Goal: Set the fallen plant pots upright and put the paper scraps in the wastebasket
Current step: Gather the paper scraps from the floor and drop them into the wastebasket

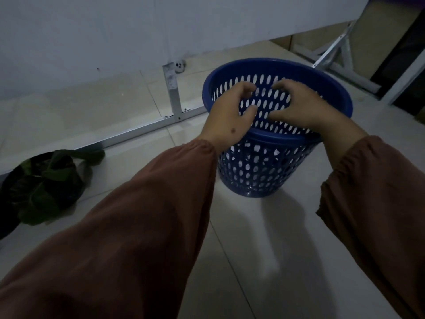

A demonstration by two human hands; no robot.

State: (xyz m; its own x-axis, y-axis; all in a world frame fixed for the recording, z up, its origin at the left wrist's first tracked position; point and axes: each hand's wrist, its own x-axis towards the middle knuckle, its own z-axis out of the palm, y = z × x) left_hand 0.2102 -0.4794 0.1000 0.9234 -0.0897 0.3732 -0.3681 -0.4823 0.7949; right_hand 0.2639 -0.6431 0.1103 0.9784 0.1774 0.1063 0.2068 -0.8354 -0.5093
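Observation:
A blue perforated wastebasket (264, 173) stands upright on the tiled floor, right of centre. Both my hands hover over its open mouth. My left hand (228, 111) has its fingers curled and spread, with nothing in them. My right hand (303, 104) faces it, fingers likewise apart and empty. The two hands almost touch at the fingertips. At the left edge a black plant pot (13, 203) with dark green leaves (49, 180) sits on the floor; I cannot tell if it is upright or tipped. No paper scraps show.
A white wall panel runs along the back, with a metal floor rail and bracket (172, 88) at its foot. A white metal frame (340, 58) stands at the back right beside a dark doorway. Pale floor tiles spread in front of the basket.

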